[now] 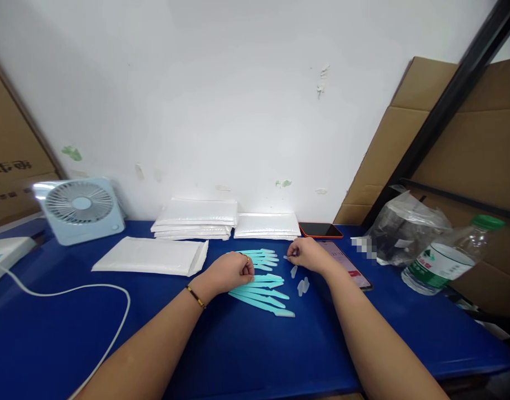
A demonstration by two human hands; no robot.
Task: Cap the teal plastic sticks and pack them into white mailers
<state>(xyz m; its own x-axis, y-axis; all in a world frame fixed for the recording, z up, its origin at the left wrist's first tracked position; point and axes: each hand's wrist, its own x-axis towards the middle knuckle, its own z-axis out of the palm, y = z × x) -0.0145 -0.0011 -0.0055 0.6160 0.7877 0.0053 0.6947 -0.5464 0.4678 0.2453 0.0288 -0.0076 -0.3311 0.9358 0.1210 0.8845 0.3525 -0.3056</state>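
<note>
Turquoise eyebrow razors (265, 305) lie fanned out on the blue table, blades to the right, in a nearer group and a farther group. My left hand (234, 270) is closed over their handle ends, thumb and fingertips together; whether a razor is between them is hidden. Between the thumb and finger of my right hand (307, 254) is a small translucent blade cap (285, 257), just right of the farther blades. More loose caps (300, 288) rest on the table below that hand.
White padded mailers (194, 214) are stacked by the wall, with a single mailer (149, 255) in front. A fan (82, 208) and a white cable (124, 311) are on the left. Two phones (321, 230), a clear plastic bag (405, 222) and a water bottle (442, 261) stand or lie on the right.
</note>
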